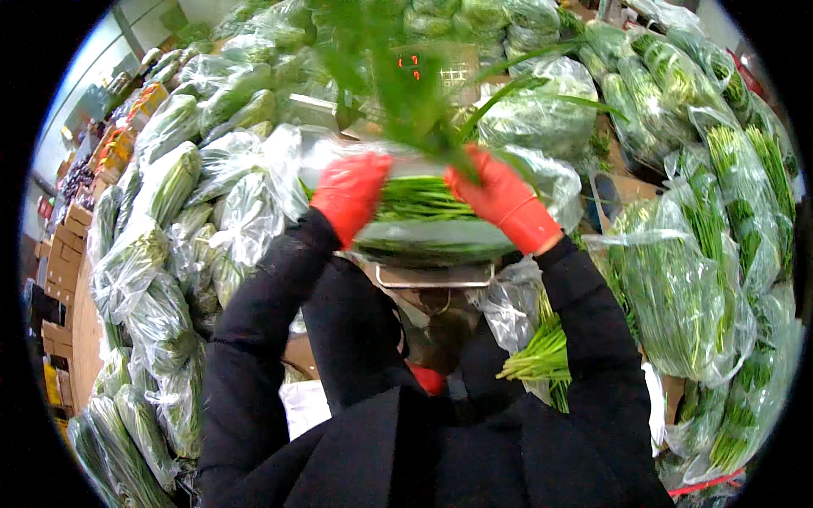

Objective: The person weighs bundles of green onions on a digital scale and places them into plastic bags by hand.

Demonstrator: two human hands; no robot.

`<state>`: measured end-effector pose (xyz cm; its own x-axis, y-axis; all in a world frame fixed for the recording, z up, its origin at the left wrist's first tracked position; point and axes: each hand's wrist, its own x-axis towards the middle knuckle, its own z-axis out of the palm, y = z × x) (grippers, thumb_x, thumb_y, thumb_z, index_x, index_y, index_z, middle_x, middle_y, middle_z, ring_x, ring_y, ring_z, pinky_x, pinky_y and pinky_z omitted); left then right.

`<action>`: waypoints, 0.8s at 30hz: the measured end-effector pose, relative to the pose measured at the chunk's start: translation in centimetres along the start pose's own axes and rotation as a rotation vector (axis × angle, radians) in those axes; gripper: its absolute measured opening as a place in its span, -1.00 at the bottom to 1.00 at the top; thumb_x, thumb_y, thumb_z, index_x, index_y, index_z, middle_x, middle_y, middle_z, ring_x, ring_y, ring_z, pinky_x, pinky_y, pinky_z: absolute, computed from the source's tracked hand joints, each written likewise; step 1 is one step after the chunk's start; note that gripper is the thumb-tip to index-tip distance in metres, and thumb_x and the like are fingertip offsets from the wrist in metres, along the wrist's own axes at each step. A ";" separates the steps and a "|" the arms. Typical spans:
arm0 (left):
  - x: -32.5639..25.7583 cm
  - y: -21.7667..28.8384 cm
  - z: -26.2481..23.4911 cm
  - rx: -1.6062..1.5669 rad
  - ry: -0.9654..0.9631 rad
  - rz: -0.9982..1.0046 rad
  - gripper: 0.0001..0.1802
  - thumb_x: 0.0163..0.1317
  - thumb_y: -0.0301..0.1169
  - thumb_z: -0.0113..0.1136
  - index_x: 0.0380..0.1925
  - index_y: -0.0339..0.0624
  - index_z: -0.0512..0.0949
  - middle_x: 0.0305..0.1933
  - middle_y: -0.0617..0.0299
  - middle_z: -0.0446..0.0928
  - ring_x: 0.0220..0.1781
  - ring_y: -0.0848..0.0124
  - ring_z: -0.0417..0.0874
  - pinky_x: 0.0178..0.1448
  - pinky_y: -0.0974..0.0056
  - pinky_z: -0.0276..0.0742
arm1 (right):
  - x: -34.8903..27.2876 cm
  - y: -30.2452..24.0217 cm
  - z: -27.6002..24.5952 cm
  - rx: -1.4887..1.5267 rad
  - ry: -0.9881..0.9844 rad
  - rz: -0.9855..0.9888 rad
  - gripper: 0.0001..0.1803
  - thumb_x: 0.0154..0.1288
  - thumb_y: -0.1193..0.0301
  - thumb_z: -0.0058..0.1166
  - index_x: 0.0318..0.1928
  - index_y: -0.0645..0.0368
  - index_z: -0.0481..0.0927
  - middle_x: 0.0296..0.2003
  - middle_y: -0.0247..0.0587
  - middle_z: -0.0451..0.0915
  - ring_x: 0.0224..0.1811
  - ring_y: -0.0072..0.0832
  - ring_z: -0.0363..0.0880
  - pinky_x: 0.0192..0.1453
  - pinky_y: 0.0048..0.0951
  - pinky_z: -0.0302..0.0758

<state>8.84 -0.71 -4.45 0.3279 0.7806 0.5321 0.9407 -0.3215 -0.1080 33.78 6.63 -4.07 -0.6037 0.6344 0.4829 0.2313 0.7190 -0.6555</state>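
My left hand (351, 196), in a red rubber glove, closes on the near-left edge of a clear plastic bag (436, 231). Long green stalks (415, 199) lie sideways inside that bag, directly in front of me. My right hand (506, 201), gloved the same, is closed around the base of a leafy green bunch (398, 93) at the bag's right end. The bunch's leaves fan up and away, smeared by motion, and partly cover what stands behind. Both gloves' fingertips are partly hidden.
Behind the leaves a scale's red display (410, 66) glows. A metal bar (434, 278) runs below the bag. Bagged greens (169, 279) pile up on the left, with more bagged stalks (677, 288) on the right. Loose stalks (542, 360) stick out beside my right forearm.
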 end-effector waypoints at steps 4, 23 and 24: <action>-6.7 -11.3 -4.2 0.462 -0.390 -0.247 -0.28 -0.05 -0.44 0.06 0.23 -0.12 0.19 0.36 0.08 0.10 0.40 0.12 0.04 0.43 0.09 -0.05 | -5.3 8.8 0.2 -0.693 -0.142 -0.148 -0.74 0.18 0.42 -0.09 -0.11 0.15 0.48 -0.32 -0.06 0.57 -0.21 -0.13 0.53 -0.16 -0.18 0.41; -2.9 -9.0 -6.8 0.190 -0.288 -0.229 -0.33 -0.30 -0.43 0.34 -0.03 -0.21 0.42 -0.02 -0.01 0.46 0.08 0.05 0.43 0.12 0.10 0.36 | -2.4 9.5 0.1 -0.555 -0.274 0.143 -0.15 -0.16 0.46 0.26 0.24 0.07 0.22 -0.12 0.01 0.47 0.02 -0.07 0.38 0.11 -0.22 0.33; -3.3 -8.5 -7.5 0.194 -0.295 -0.206 -0.35 -0.29 -0.42 0.34 -0.04 -0.21 0.43 -0.04 0.00 0.48 0.05 0.05 0.45 0.09 0.10 0.37 | -2.1 7.8 -0.1 -0.630 -0.289 0.069 -0.14 -0.16 0.44 0.27 0.25 0.06 0.21 -0.11 0.03 0.48 0.03 -0.07 0.38 0.12 -0.22 0.33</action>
<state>-0.86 -4.53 1.00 0.1154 0.9473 0.2988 0.9789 -0.0575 -0.1959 36.94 10.96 -10.16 -0.7305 0.6461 0.2211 0.6220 0.7632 -0.1751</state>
